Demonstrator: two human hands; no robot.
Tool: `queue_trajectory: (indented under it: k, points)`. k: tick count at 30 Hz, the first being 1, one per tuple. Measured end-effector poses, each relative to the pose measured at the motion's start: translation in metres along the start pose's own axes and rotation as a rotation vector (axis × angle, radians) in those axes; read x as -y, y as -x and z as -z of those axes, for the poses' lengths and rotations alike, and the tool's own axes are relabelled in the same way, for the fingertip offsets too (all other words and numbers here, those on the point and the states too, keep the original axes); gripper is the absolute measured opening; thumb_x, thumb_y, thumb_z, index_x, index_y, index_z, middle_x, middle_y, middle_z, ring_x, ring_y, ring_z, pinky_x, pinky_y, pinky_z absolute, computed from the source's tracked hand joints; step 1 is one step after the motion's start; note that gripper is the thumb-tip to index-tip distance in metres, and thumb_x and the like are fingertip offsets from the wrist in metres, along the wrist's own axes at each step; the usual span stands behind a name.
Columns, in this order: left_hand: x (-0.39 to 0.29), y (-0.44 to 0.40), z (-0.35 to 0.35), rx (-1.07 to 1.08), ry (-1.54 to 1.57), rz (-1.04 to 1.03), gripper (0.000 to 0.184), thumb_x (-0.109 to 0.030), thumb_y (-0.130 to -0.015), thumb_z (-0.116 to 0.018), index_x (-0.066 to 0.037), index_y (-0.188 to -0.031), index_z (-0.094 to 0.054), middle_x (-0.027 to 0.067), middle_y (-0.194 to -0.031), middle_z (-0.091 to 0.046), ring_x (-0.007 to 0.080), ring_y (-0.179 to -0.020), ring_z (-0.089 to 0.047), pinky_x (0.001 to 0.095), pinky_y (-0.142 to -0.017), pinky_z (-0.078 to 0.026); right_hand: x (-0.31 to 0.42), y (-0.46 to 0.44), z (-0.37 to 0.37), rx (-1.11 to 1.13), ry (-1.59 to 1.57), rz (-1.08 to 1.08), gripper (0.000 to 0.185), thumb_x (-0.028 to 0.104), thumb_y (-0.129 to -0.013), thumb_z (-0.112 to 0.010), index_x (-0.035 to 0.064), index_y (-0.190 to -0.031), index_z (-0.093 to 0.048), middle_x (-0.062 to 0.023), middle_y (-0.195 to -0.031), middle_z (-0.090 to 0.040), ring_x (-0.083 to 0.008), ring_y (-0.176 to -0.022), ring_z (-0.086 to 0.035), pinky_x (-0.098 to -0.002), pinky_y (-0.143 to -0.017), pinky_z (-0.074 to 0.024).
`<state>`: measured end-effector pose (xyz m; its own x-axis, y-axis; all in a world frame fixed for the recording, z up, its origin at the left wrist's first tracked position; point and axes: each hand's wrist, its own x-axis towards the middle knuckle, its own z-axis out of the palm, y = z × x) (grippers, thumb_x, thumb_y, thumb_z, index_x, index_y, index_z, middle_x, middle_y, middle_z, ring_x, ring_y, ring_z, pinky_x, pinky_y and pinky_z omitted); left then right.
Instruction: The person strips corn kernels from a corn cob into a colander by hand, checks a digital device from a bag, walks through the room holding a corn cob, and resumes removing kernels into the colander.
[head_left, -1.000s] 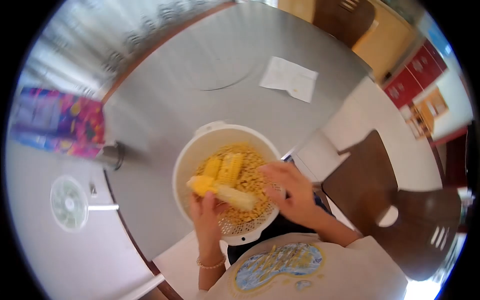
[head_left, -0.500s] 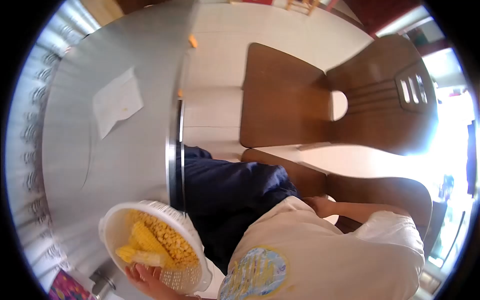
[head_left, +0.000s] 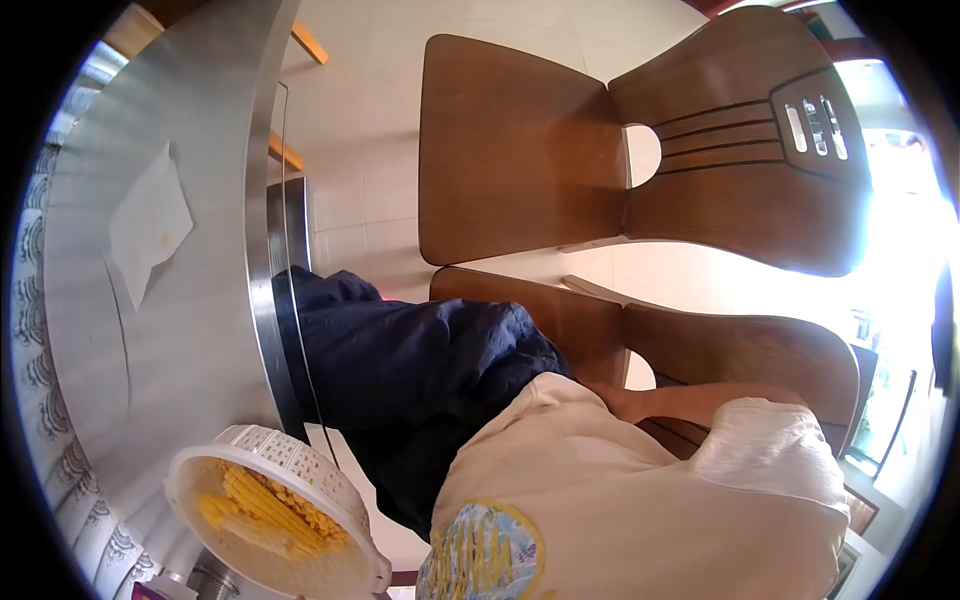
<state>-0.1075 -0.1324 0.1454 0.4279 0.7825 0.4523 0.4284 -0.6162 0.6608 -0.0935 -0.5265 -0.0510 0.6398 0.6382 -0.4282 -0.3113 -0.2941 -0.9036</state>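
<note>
If judged by colander (head_left: 292, 455) at near edge of tabletop (head_left: 190, 350), looks partway along: can see corn ears (head_left: 262, 505) inside with rows unstripped, then many loose kernels (head_left: 318, 515), already off cob. Cannot see left hand, so cannot tell its grip. Farther right, see right forearm (head_left: 720, 400) angled back past hip, right hand (head_left: 622, 402) near chair (head_left: 740, 350); cannot tell whether clenched or released.

The left hand had gone out of view, and the partly stripped corn cob (head_left: 258, 532) lay in the colander (head_left: 292, 458). The right hand (head_left: 622, 402) had moved from the colander to the nearer chair (head_left: 740, 350).
</note>
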Motion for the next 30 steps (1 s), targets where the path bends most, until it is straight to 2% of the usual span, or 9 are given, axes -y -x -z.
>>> queue_trajectory:
  k: [1, 5, 9, 12, 13, 15, 17, 26, 30]
  points:
    - [-0.005, 0.006, -0.004, -0.038, -0.056, -0.072, 0.045, -0.029, -0.096, -0.046, 0.005, -0.074, -0.065, 0.0043, -0.049, -0.051, 0.0102, -0.038, -0.04, 0.0231, -0.037, -0.03, -0.004, 0.006, -0.001, 0.015, -0.008, -0.033, 0.069, 0.028, -0.076, -0.069, -0.0046, -0.128, -0.039, -0.0243, -0.113, -0.056, -0.0324, -0.106, -0.056, -0.0425, -0.086, -0.0454]
    - [0.046, 0.028, 0.022, 0.103, 0.09, -0.402, 0.06, -0.028, -0.095, -0.038, -0.005, -0.042, -0.051, 0.0059, -0.042, -0.048, 0.0146, -0.031, -0.037, 0.0254, -0.031, -0.029, -0.042, 0.032, -0.009, 0.105, 0.15, -0.21, 0.058, 0.027, -0.076, -0.067, -0.0052, -0.12, -0.047, -0.0257, -0.108, -0.058, -0.0345, -0.101, -0.058, -0.0428, -0.083, -0.047]
    - [0.055, 0.049, 0.022, -0.073, -0.021, -0.622, 0.047, -0.023, -0.089, -0.045, -0.008, -0.045, -0.05, 0.003, -0.042, -0.046, 0.0154, -0.031, -0.041, 0.0255, -0.03, -0.033, -0.029, 0.035, -0.009, 0.127, 0.38, -0.424, 0.046, 0.026, -0.077, -0.064, -0.0054, -0.108, -0.055, -0.0268, -0.099, -0.061, -0.037, -0.093, -0.06, -0.0433, -0.077, -0.0488]
    - [0.198, 0.099, 0.106, 0.148, -0.042, -0.321, 0.03, -0.026, -0.089, -0.05, -0.005, -0.068, -0.053, 0.0039, -0.055, -0.048, 0.0166, -0.042, -0.045, 0.0277, -0.039, -0.038, -0.014, 0.032, -0.007, 0.128, 0.644, -0.669, 0.032, 0.024, -0.077, -0.059, -0.0048, -0.09, -0.061, -0.0273, -0.084, -0.062, -0.0401, -0.078, -0.062, -0.044, -0.068, -0.0505]
    - [0.219, 0.106, 0.133, 0.606, 0.005, -0.104, 0.023, -0.025, -0.091, -0.05, -0.003, -0.089, -0.055, 0.0079, -0.069, -0.054, 0.0174, -0.053, -0.051, 0.0275, -0.047, -0.042, -0.01, 0.031, -0.006, 0.116, 0.669, -0.678, 0.03, 0.023, -0.077, -0.059, -0.0047, -0.088, -0.061, -0.0273, -0.082, -0.062, -0.0402, -0.077, -0.062, -0.0442, -0.066, -0.0502]
    - [0.189, 0.122, 0.124, 0.937, 0.052, 0.174, 0.03, -0.025, -0.093, -0.051, -0.001, -0.11, -0.056, 0.0109, -0.079, -0.062, 0.0174, -0.063, -0.058, 0.0279, -0.055, -0.048, -0.002, 0.031, -0.003, 0.061, 0.663, -0.583, 0.028, 0.022, -0.077, -0.058, -0.0045, -0.084, -0.06, -0.0273, -0.079, -0.061, -0.0403, -0.074, -0.061, -0.0444, -0.064, -0.0498]
    - [0.127, 0.133, 0.063, 0.745, -0.01, 0.2, 0.024, -0.025, -0.092, -0.053, -0.003, -0.095, -0.062, 0.0079, -0.058, -0.058, 0.0175, -0.05, -0.057, 0.0287, -0.048, -0.047, 0.008, 0.031, -0.002, 0.018, 0.65, -0.466, 0.026, 0.021, -0.077, -0.057, -0.0043, -0.081, -0.06, -0.0273, -0.076, -0.06, -0.0405, -0.07, -0.061, -0.0447, -0.062, -0.0494]
    - [0.049, 0.086, 0.004, 1.012, 0.185, 0.441, 0.008, -0.003, -0.081, -0.063, 0.0, -0.089, -0.063, 0.0092, -0.075, -0.06, 0.0157, -0.061, -0.059, 0.0256, -0.057, -0.046, 0.052, 0.011, 0.021, 0.026, 0.675, -0.327, 0.023, 0.02, -0.076, -0.057, -0.0035, -0.075, -0.059, -0.0274, -0.072, -0.059, -0.0415, -0.067, -0.059, -0.0455, -0.059, -0.0486]
    - [0.028, 0.07, -0.028, 1.2, 0.243, 0.27, 0.018, -0.005, -0.075, -0.071, -0.001, -0.09, -0.063, 0.0086, -0.077, -0.059, 0.0164, -0.061, -0.057, 0.0252, -0.057, -0.046, 0.067, 0.001, 0.027, 0.038, 0.695, -0.302, 0.023, 0.02, -0.076, -0.057, -0.0032, -0.075, -0.059, -0.0275, -0.073, -0.059, -0.042, -0.068, -0.059, -0.0458, -0.06, -0.0486]
